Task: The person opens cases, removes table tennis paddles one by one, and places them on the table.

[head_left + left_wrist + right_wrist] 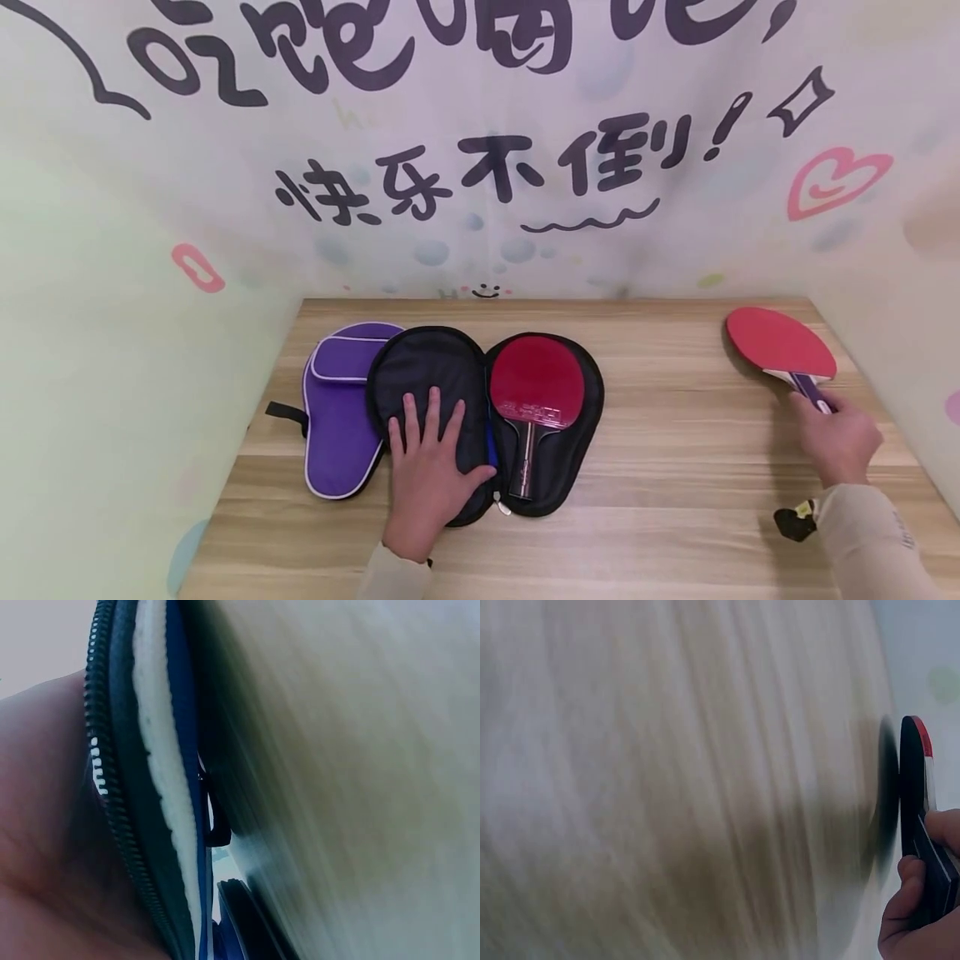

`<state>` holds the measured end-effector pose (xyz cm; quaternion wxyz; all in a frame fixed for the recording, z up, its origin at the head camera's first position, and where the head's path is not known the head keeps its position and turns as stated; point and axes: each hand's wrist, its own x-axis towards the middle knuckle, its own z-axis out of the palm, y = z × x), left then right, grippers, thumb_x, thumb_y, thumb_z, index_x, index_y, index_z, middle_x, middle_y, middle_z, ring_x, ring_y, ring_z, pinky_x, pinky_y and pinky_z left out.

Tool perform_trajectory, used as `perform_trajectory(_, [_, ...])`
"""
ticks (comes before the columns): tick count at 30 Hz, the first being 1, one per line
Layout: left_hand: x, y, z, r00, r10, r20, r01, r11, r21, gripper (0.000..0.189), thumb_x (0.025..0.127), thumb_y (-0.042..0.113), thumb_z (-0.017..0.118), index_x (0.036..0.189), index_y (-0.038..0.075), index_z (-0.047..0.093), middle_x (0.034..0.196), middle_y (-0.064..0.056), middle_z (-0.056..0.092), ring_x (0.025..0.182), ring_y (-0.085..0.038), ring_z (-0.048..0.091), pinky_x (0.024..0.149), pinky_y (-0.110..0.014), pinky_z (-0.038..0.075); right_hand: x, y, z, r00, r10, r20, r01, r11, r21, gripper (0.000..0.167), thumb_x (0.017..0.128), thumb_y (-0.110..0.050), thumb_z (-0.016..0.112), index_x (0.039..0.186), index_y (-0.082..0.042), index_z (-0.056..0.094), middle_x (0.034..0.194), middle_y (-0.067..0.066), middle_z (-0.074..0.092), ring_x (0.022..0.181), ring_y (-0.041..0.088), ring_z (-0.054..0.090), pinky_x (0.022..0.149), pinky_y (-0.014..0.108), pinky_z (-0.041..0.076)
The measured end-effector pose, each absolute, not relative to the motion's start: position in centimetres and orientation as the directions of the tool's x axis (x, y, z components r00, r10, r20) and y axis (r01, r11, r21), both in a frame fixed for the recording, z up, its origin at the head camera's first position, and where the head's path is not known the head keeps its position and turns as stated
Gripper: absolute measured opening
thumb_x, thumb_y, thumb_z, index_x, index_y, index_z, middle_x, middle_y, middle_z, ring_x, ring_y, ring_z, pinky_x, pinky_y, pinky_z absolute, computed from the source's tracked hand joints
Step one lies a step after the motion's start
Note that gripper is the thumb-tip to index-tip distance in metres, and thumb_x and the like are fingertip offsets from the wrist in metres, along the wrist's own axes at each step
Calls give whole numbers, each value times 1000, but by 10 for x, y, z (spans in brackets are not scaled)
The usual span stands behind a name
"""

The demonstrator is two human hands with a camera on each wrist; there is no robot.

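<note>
My left hand (429, 479) lies with fingers spread on the black inner side of an opened paddle case (420, 358). In the case's other half rests a table tennis paddle (537, 379), red face up, handle toward me. The left wrist view shows the case's zipper edge (101, 750) close beside the hand. At the table's right, my right hand (838, 435) grips the handle of a second red paddle (780, 342), blade pointing away to the back left. In the right wrist view that paddle (913, 772) is seen edge-on above the tabletop, fingers curled round its handle.
A purple paddle case (341, 442) with white piping lies at the left, partly beneath the opened case; its black strap (285, 411) sticks out leftward. The wooden table (675, 533) meets a printed wall cloth (480, 258) at its back edge.
</note>
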<state>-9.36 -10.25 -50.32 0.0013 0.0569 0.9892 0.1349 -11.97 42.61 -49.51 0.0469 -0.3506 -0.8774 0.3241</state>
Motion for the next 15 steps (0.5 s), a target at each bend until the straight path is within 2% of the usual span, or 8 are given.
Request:
perform_trajectory(8, [-93, -101, -501, -994, 108, -3, 103, 955, 280, 99, 78, 71, 73, 159, 26, 38, 174, -10, 11, 159, -45, -5, 125, -68, 4, -117, 440, -502, -769, 618, -164, 595, 598, -537, 64, 101, -42, 56, 149, 0, 48, 134, 35, 57, 95, 34, 49, 68, 32, 34])
perform_trajectory(15, [-92, -100, -500, -995, 103, -6, 96, 952, 289, 99, 77, 69, 74, 159, 26, 38, 174, -10, 12, 160, -45, -5, 125, -67, 3, -115, 442, -505, -768, 605, -210, 618, 614, -491, 69, 100, -45, 57, 148, 4, 46, 132, 37, 55, 107, 48, 46, 78, 51, 29])
